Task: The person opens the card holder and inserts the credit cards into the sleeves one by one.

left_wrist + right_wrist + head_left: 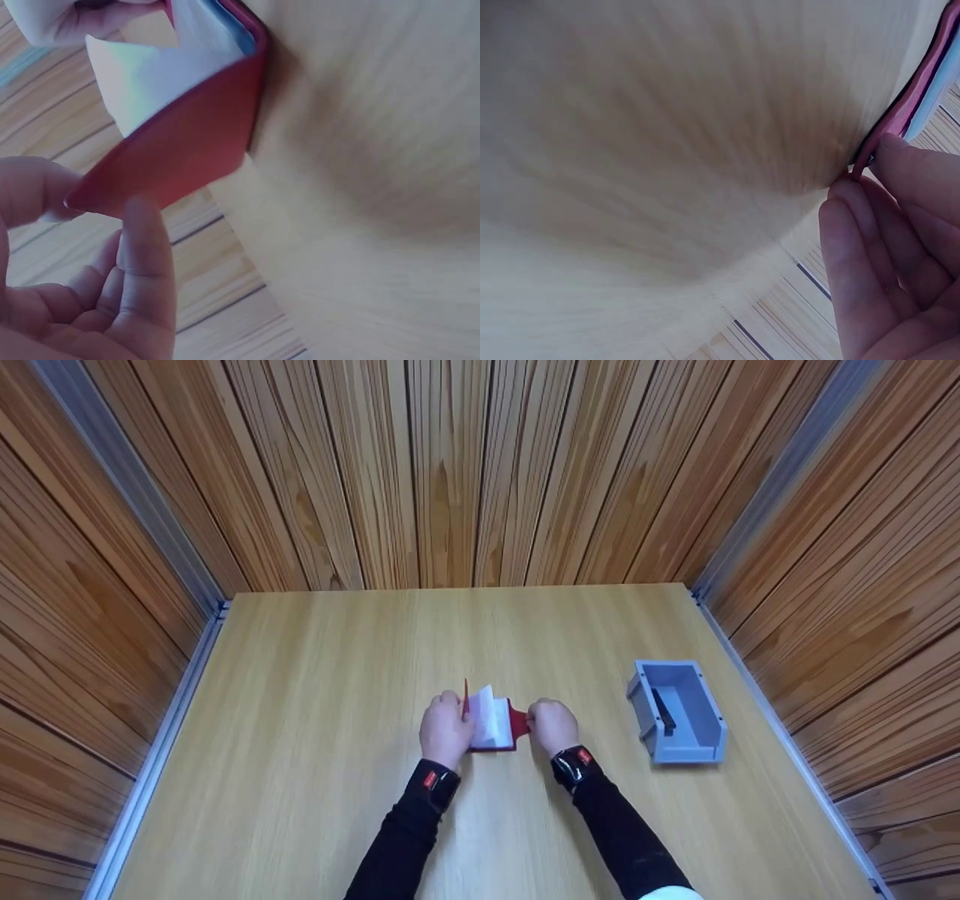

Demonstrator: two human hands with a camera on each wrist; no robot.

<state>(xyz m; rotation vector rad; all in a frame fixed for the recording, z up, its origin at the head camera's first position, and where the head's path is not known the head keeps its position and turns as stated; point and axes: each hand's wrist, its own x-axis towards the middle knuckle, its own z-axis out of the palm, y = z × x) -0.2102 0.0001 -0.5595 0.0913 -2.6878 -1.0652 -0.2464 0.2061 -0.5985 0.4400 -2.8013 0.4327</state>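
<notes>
Red card holder (495, 727) is lying open near the middle of the pale wooden table (322, 682) in the head view, its whitish, translucent pages (491, 720) fanning up between the two hands. The left hand (445, 730) is holding the left side and covering part of it; the right hand (553, 726) is gripping a narrow red tab (520, 720) on the right. Black wristbands (441, 787) with red patches are circling both wrists over black sleeves (394, 840). Well to the right, a grey-blue bin (688, 755) is standing with a slim black object (663, 712) leaning inside. Wood-panelled walls (442, 472) are rising beyond the far edge and along both sides.

In the left wrist view, the smooth red cover (176, 146) is tilting up from the table, thumb and finger pinching its outer corner. The cover is partly hiding the pages behind it.

In the right wrist view, thumb and fingertips are closing narrowly on the tab's end, beside a small shiny spot; the hand is blocking some of the tab.
</notes>
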